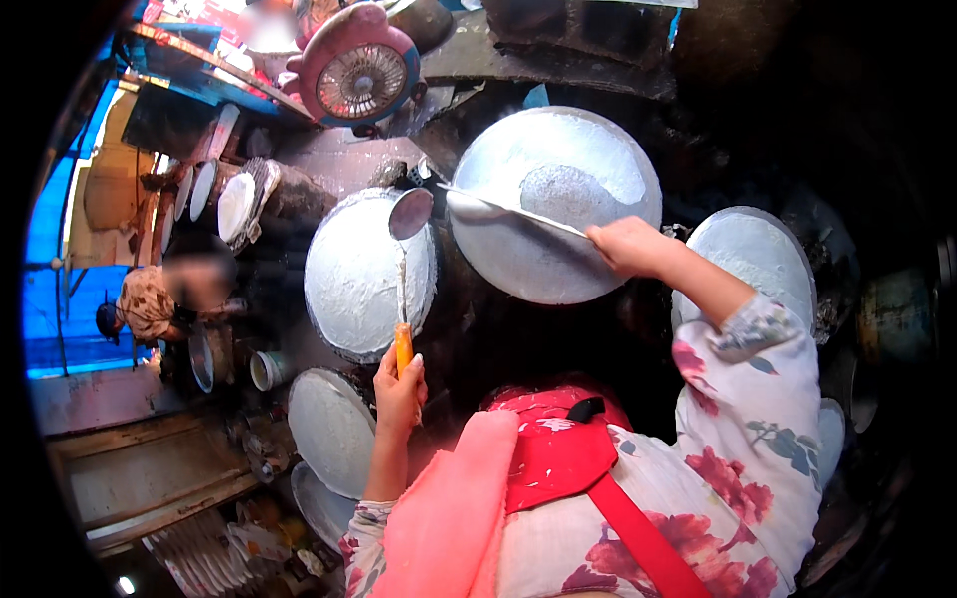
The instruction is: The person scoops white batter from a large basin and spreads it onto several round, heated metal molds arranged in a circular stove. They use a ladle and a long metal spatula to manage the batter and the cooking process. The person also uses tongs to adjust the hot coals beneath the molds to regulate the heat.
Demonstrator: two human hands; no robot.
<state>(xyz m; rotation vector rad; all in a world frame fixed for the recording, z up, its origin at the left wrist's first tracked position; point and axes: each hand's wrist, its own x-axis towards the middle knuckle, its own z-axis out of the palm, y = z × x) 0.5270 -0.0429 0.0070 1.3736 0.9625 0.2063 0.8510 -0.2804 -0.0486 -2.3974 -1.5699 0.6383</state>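
Observation:
My left hand (pixel 397 391) is closed round the orange handle of a ladle (pixel 410 213). The ladle's round metal bowl hangs over a round griddle (pixel 364 284) coated in white. In my right hand (pixel 626 245) is a long, thin, flat stick (pixel 518 211), smeared white. It reaches leftward across a larger round griddle (pixel 553 269) in front of me. Most of that griddle has a pale, whitish surface, with a rough grey-white patch (pixel 566 194) near its middle. Whether the stick touches the griddle, I cannot tell.
More white-coated griddles stand to the right (pixel 753 254) and lower left (pixel 329 431). At the back left is a pink fan (pixel 361 80). A person (pixel 150 304) sits at the far left near a white bucket (pixel 267 370). Plates (pixel 204 558) lie stacked at the lower left.

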